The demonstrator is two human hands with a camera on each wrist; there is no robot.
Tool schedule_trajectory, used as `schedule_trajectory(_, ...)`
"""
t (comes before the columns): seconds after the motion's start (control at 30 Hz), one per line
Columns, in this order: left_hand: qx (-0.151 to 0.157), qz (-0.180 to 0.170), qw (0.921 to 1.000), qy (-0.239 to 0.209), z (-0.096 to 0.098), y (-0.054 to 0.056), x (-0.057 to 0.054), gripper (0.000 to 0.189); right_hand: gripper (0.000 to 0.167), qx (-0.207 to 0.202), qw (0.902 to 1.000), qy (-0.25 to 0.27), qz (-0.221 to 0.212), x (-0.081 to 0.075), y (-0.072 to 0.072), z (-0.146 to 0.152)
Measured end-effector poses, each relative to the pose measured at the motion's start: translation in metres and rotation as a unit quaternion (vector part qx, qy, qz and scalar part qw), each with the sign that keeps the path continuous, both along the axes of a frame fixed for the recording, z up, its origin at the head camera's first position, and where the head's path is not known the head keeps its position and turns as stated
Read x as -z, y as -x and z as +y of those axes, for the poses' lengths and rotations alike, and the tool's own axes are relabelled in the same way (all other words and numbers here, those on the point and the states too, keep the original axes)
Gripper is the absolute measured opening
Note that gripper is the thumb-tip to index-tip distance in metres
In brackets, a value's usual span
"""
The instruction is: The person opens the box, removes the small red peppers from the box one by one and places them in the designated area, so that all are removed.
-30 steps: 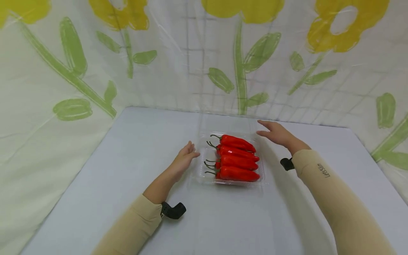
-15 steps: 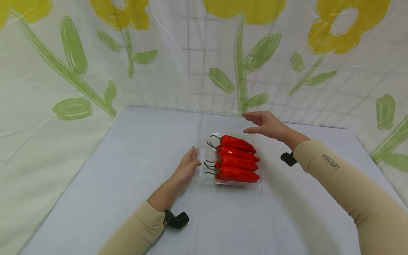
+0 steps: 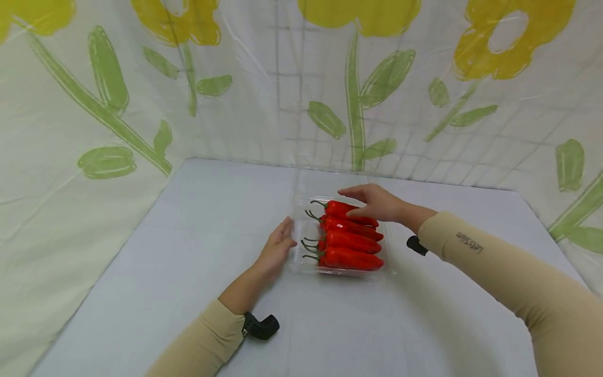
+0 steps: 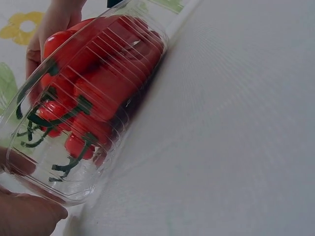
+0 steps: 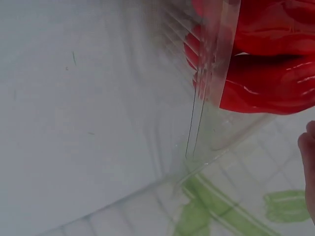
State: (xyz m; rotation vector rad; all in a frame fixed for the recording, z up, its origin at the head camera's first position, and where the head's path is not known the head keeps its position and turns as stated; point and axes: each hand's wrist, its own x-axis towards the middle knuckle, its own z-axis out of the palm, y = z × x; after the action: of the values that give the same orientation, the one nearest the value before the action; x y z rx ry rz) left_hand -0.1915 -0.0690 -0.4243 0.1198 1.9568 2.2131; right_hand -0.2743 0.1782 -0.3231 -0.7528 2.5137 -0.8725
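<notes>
Several red peppers [image 3: 353, 258] with green stems lie side by side in a clear plastic container [image 3: 298, 259] on the table. My left hand [image 3: 275, 248] rests along the container's left side, fingers straight and thumb at the wall. In the left wrist view its thumb [image 4: 37, 214] lies by the container's near end. My right hand [image 3: 377, 204] is over the back pepper [image 3: 336, 208], thumb and fingers spread apart on either side of it. Only a few fingertips [image 5: 308, 142] of the right hand show at the edge of the right wrist view.
The container's clear lid [image 3: 325, 182] stands open behind the peppers. A white table [image 3: 235, 193] carries everything, and a curtain [image 3: 254, 115] printed with yellow flowers hangs along its back and sides. Black wrist cameras [image 3: 261, 327] sit at both cuffs.
My right hand has moved left and, in the last half second, down over the back pepper. My left hand has come up against the container's left side. The peppers lie as before.
</notes>
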Motion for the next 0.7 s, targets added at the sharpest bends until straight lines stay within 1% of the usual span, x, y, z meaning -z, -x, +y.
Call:
schedule_trajectory(0.1,0.001,0.003,1.0,-0.006,0.0,0.0,0.0,0.072,0.055,-0.007,0.9998,-0.018,-0.002,0.003,0.0,-0.003)
schedule_trajectory(0.27,0.002,0.009,0.9999,-0.011,0.0,0.0,-0.001,0.072,0.053,-0.004,0.9989,-0.044,-0.014,0.008,-0.002,-0.008)
schedule_trajectory(0.53,0.002,0.006,0.9999,-0.012,-0.001,-0.001,-0.002,0.071,0.052,-0.014,0.9976,-0.067,0.012,0.012,0.001,-0.013)
schedule_trajectory(0.7,0.003,-0.003,1.0,-0.007,-0.001,-0.001,-0.002,0.07,0.053,-0.011,0.9973,-0.072,0.01,0.014,0.003,-0.014)
